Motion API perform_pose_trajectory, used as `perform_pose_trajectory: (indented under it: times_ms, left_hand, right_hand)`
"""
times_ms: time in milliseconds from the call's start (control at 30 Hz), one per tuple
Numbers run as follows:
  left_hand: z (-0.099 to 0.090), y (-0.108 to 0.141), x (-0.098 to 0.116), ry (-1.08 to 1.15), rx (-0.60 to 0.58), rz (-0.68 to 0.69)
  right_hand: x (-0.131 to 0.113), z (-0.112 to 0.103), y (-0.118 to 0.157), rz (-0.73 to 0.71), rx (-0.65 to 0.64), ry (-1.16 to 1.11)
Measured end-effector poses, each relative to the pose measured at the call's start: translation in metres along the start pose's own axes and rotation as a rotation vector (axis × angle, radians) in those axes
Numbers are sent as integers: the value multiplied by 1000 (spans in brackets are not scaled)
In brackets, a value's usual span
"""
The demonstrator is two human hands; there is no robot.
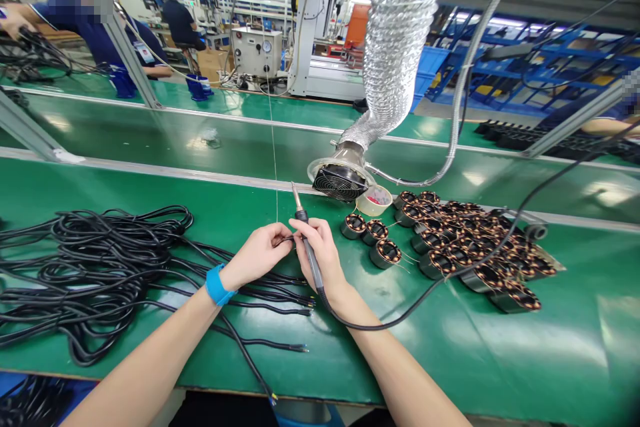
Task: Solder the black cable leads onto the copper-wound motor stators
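Note:
My right hand is wrapped round a soldering iron, whose bare metal tip points up and away from me. Close beside it, my left hand, with a blue wristband above it, pinches a thin black cable; its end is hidden between the two hands. A fine strand of solder wire hangs from above, just behind the left fingers. Black cables lie coiled at the left, their stripped, coloured ends reaching under my hands. To the right stand several motor stators with copper windings.
A fume extractor fan on a silver duct hangs beyond my hands. Behind it sits a roll of tape. The iron's cord crosses my right forearm. A metal rail edges the green bench. A co-worker handles cables opposite.

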State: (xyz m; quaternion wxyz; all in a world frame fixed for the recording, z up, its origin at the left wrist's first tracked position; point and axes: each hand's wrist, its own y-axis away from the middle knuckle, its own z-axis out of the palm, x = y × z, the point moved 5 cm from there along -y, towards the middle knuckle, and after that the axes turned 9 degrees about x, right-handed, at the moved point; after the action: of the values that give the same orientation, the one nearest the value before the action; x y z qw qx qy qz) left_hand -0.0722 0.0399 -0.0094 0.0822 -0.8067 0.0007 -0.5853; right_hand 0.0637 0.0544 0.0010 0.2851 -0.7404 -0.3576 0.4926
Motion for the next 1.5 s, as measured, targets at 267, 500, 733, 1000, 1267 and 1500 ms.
perform_pose_trajectory:
  times_ms: [267,500,733,1000,1267,1500]
  left_hand:
    - [-3,3,6,-227,157,112]
    - [-5,8,17,-310,282,291]
    - [-2,10,23,-268,199,295]
    - [-4,8,15,-269,163,183]
    - [1,3,-2,29,-70,-180]
    - [3,2,-6,241,-146,-297]
  right_hand:
    - [1,-4,-1,35,4,-34]
    - [2,-4,-1,48,31,-45]
    - [1,-5,-2,33,68,-29]
    - [-2,-10,-2,60,126,6]
    - [0,-12,6,109,126,-13]
    - [0,-11,10,77,104,12]
